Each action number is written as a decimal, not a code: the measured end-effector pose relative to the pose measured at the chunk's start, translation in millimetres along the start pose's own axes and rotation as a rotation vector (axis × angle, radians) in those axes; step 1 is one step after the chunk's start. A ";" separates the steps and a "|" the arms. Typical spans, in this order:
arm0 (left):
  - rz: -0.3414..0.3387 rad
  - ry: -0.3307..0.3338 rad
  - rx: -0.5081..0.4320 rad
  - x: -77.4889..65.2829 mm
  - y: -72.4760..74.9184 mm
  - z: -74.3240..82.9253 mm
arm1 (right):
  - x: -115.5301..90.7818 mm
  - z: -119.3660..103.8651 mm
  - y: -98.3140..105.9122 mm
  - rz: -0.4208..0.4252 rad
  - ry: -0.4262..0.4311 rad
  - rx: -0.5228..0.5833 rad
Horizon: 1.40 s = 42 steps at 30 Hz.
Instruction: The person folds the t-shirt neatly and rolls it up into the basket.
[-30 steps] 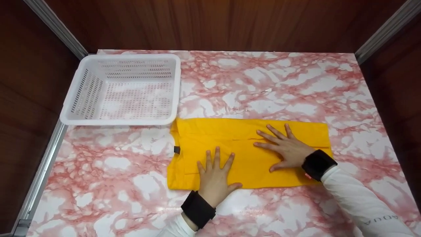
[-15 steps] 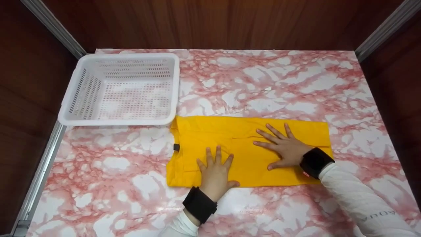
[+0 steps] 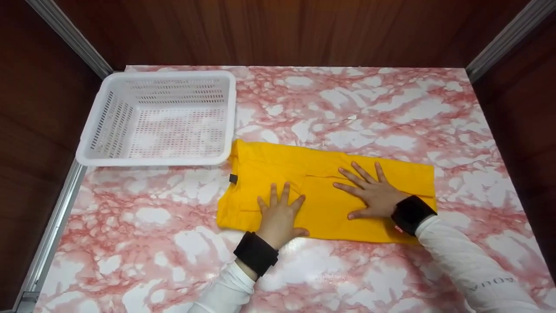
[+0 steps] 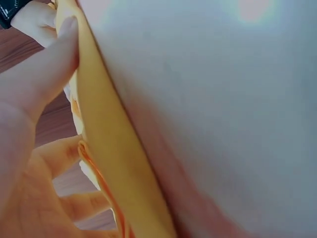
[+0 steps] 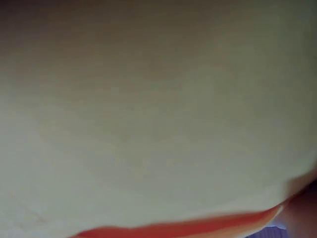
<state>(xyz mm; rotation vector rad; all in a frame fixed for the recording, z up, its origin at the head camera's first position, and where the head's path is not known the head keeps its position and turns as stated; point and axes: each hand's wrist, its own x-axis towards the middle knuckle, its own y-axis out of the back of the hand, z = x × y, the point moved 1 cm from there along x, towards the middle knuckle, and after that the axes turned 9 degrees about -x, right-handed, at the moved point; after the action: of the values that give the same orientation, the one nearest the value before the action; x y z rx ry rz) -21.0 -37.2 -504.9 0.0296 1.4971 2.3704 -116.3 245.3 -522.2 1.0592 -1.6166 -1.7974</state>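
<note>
A yellow T-shirt [image 3: 328,213], folded into a long strip, lies across the table at a slight slant. Its collar with a small black label [image 3: 233,178] points left. My left hand [image 3: 278,219] rests flat near the collar half, fingers spread, thumb by the near edge. On the right half lies my right hand [image 3: 377,196], fingers also splayed over the cloth. In the left wrist view, the shirt's folded edge [image 4: 116,153] runs beside the thumb and fingers [image 4: 67,44]. The right wrist view is mostly a blurred pale surface with a strip of orange-red below.
A white perforated plastic basket [image 3: 156,161] with nothing in it stands at the back left, its near right corner close to the shirt's collar end. Dark wooden panels [image 3: 282,32] with metal rails [image 3: 71,37] border the red-and-white marbled table [image 3: 391,108].
The collar end of the shirt has slid away from me along with my left hand, so the strip now slants. My right hand has shifted only slightly left.
</note>
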 end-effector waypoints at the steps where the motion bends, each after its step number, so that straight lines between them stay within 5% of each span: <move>1: -0.002 -0.005 -0.001 1.6 1.1 -1.0 | 0.5 0.2 -0.1 -0.001 -0.006 0.004; 27: -0.114 -0.043 -0.033 52.2 31.0 -25.4 | 15.3 4.0 3.4 -0.062 -0.196 0.055; 42: -0.217 -0.009 0.104 75.4 43.0 -28.9 | 23.3 -0.8 17.7 -0.087 -0.268 0.120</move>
<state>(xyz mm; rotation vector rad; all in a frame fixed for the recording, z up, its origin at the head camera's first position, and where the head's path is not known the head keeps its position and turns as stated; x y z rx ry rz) -109.3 -57.2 -492.0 -0.0933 1.5342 2.1190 -131.4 223.4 -510.0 0.9865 -1.8817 -1.9909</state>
